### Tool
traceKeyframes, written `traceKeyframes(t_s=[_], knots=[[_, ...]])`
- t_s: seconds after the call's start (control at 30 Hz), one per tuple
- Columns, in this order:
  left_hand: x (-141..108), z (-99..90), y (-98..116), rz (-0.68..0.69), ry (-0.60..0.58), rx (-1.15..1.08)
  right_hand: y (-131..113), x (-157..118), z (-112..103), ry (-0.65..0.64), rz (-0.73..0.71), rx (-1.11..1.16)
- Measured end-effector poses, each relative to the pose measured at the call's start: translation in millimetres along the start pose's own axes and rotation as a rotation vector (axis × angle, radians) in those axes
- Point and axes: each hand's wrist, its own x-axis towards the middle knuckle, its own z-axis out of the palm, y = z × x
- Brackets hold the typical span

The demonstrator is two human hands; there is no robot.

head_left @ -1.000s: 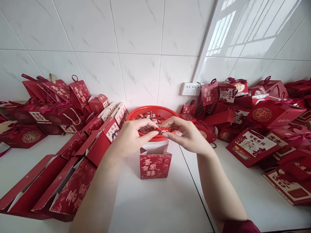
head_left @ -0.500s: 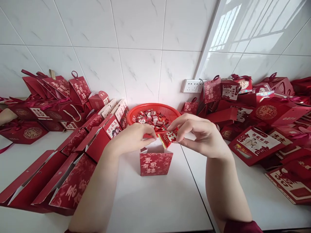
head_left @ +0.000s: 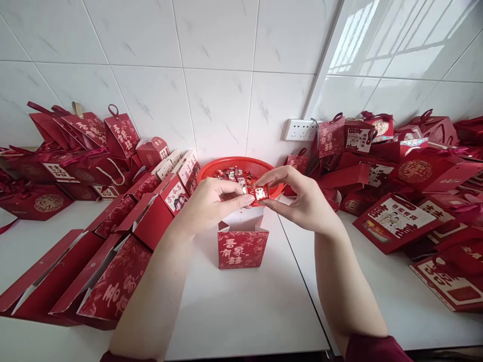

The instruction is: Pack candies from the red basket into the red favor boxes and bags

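Observation:
A red wrapped candy [head_left: 261, 193] with white lettering is pinched between my two hands. My left hand [head_left: 213, 203] has thumb and fingers closed at its left end. On the other side, my right hand [head_left: 304, 201] grips it between thumb and fingertips. Just below them, an open red gift box [head_left: 243, 250] with white Chinese characters stands upright on the white table; how much lies inside cannot be seen. Behind the hands sits a red plastic basket [head_left: 241, 162] of small wrapped candies [head_left: 234, 174], partly covered by my fingers.
Rows of open red boxes [head_left: 113, 281] line the left side, with finished-looking handled boxes [head_left: 123, 133] behind them. Red gift boxes [head_left: 400, 221] are heaped on the right. A white power strip [head_left: 301, 130] is against the tiled wall. A dark seam runs across the table.
My left hand has moved right and taken hold of the candy, which was in my right hand alone. The candy has risen slightly and turned from hanging at a slant to lying flatter.

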Motion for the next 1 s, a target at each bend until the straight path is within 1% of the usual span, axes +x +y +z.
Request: traceKeyframes(t_s=[0.1,0.27,0.47,0.57,0.63,0.7,0.83,0.9,1.0], knots=[[-1.5,-6.0,0.3,-0.002,-0.040,0.004,-0.7,0.2,2.2,0.007,-0.024,0.034],[-6.1,-9.4,3.7,0.041,-0.139,0.011,-2.6,0.7,3.9,0.083,-0.044,0.103],[-4.4,-2.0,2.1,0.058,-0.190,-0.066,-2.5,-3.4,1.5,0.066,-0.017,0.105],[-4.0,0.9,1.9,0.052,-0.217,-0.108,-4.7,-4.1,0.4,0.018,-0.007,0.123],[-4.5,1.8,2.6,0.033,-0.228,-0.130,-6.9,-3.6,0.2,-0.020,0.021,0.149],[-5.1,2.1,3.4,0.011,-0.238,-0.158,-8.8,-2.6,0.3,-0.041,0.091,0.174],[-4.9,3.0,3.7,-0.019,-0.246,-0.201,-9.5,-0.8,1.4,-0.009,0.217,0.237],[-4.3,4.4,3.4,-0.023,-0.229,-0.162,-9.1,-0.3,2.2,0.000,0.236,0.244],[-3.0,5.4,3.1,-0.010,-0.176,-0.028,-9.1,0.1,2.3,-0.007,0.257,0.227]])
